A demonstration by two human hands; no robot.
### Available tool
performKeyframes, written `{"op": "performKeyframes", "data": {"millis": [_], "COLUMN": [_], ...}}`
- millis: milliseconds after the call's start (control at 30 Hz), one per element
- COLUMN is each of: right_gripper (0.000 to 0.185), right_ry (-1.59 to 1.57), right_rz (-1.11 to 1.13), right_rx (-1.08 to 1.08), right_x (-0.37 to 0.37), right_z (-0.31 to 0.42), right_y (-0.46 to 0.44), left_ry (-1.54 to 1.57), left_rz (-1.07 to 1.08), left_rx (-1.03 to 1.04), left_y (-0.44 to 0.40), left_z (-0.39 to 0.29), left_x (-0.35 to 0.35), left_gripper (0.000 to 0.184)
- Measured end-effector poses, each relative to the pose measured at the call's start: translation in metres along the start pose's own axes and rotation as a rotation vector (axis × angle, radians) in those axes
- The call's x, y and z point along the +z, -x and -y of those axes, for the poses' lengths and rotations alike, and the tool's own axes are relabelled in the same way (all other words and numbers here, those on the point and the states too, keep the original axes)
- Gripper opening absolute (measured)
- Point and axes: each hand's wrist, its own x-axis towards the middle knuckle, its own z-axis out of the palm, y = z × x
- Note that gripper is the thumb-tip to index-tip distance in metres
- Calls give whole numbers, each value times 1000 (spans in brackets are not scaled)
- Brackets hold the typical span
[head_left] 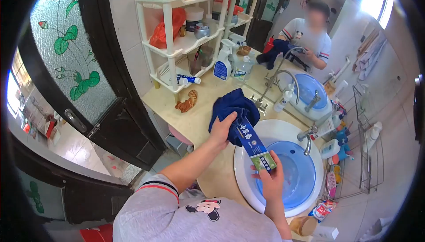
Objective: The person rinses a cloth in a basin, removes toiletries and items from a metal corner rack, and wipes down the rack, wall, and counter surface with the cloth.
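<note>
My left hand (pixel 223 129) is closed around a bunched dark blue cloth (pixel 234 105) above the counter, just left of the sink. A long blue and green toothpaste box (pixel 254 147) with white lettering slants down to the right from the cloth. At its lower end, my right hand (pixel 271 181) grips it between thumb and fingers, over the edge of the blue basin (pixel 294 175). The box's upper end touches the cloth; whether my left fingers also press on it is hidden.
A white shelf rack (pixel 172 47) holds bottles and jars at the back. A spray bottle (pixel 223 60), toothpaste tube (pixel 188 79) and brown hair tie (pixel 187 101) are on the counter. Right of the faucet (pixel 306 138) stand several bottles below a wire rack (pixel 365 153).
</note>
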Motion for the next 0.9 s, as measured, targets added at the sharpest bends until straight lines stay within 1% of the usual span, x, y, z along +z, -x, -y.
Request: {"op": "performKeyframes", "data": {"millis": [33,67,100,133,200,233,267,333,400,433,467,533,600,667,700,767,800,833,867,900], "right_gripper": [73,73,74,74,72,67,66,63,65,64,63,59,60,62,63,67,72,76,78,80], "right_ry": [53,109,227,439,863,647,489,174,73,42,10,-77,-137,-99,-135,-219,-235,-199,117,470], "right_rz": [-40,-80,-70,-102,-158,-197,-210,-242,-157,-106,-57,34,89,133,149,135,233,222,140,-151], "right_rx": [-78,-157,-216,-310,-488,-371,-365,-346,-255,-247,-241,-134,-110,-16,29,74,123,44,68,-339], "right_x": [7,13,18,21,29,33,36,44,59,70,82,120,152,179,192,215,219,225,230,237], "right_z": [-9,-19,-30,-35,-40,-39,-33,-17,16,24,32,56,56,52,48,46,44,34,50,18], "right_y": [-4,-10,-16,-23,-40,-52,-66,-96,-126,-146,-166,-202,-244,-284,-303,-324,-344,-361,-358,-381], "left_ry": [80,131,180,228,41,2,-21,-210,-248,-269,-301,-367,-364,-375,-380,-419,-439,-428,-417,-426], "left_rz": [-49,-70,-90,-110,-91,-16,130,298,318,329,297,238,214,202,198,111,88,92,102,137], "left_rx": [-6,-65,-124,-184,-206,-244,-311,-341,-363,-375,-358,-315,-292,-254,-297,-262,-256,-266,-284,-267], "left_y": [0,1,3,7,36,48,48,55,57,58,60,63,68,72,72,78,80,81,80,78], "left_z": [2,9,18,27,28,20,21,11,-12,-24,-33,-52,-71,-84,-88,-99,-102,-104,-104,-100], "left_x": [4,3,1,-1,10,11,-3,-24,-39,-47,-55,-70,-80,-97,-109,-115,-114,-114,-117,-123], "left_gripper": [31,32,33,33,37,27,33,38,40,40,40,40,38,38,38,39,39,40,42,43]}}
